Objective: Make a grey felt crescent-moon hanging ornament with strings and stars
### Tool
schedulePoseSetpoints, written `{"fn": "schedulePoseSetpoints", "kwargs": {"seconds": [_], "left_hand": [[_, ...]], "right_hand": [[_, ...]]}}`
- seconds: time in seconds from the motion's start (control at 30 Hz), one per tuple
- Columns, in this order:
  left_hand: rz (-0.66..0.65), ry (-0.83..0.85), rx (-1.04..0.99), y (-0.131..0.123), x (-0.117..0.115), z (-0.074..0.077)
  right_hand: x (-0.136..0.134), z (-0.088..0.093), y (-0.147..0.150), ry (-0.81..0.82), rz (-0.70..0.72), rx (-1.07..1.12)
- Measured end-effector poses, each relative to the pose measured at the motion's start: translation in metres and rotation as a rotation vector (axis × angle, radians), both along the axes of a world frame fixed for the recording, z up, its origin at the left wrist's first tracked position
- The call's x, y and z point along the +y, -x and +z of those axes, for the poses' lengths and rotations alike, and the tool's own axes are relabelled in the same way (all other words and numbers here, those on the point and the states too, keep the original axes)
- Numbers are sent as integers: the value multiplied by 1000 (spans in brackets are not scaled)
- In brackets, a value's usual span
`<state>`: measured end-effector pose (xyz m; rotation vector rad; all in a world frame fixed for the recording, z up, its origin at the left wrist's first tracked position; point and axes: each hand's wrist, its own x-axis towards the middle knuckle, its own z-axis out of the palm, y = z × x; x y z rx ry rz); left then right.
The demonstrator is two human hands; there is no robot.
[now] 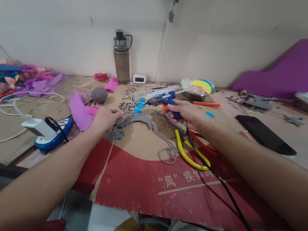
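My right hand [185, 113] is wrapped round the handle of a blue hot glue gun [170, 98], its nozzle pointing left and a black cord hanging from it. With closed fingertips, my left hand [107, 119] holds the left end of a grey curved band [141, 118] low over the cardboard. Small blue cut-outs [137, 110] lie just behind the band, under the nozzle. Loose grey yarn [168, 153] trails from the band's right side. A fuzzy grey piece [115, 135] rests below my left hand. Yellow-handled scissors or pliers [184, 152] lie beneath my right wrist, partly hidden.
Printed cardboard [139, 184] covers the work surface. At the back stand a bottle [122, 59], a small clock [139, 79] and a grey yarn ball [99, 95]. A blue power strip [68, 127] sits left, a phone [264, 134] right. Coloured scraps [38, 78] are heaped far left.
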<state>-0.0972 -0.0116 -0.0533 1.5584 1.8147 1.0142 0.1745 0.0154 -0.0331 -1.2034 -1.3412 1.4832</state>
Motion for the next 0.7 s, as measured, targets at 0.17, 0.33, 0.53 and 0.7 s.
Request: {"fn": "schedulePoseSetpoints", "kwargs": {"seconds": [0.17,0.33,0.53,0.7], "left_hand": [[-25,-37,51,3,2,-1],[9,-53,-60,3,0,2],[20,-196,-145,1,-6,14],[-2,-150,-148,2,-6,12]], "right_hand": [[17,-2,-18,-104,-107,-462],[29,-4,-35,-226,-125,-1022],[34,-11,-40,-311,-125,-1259],[26,-8,-36,-381,-142,-1003]]}}
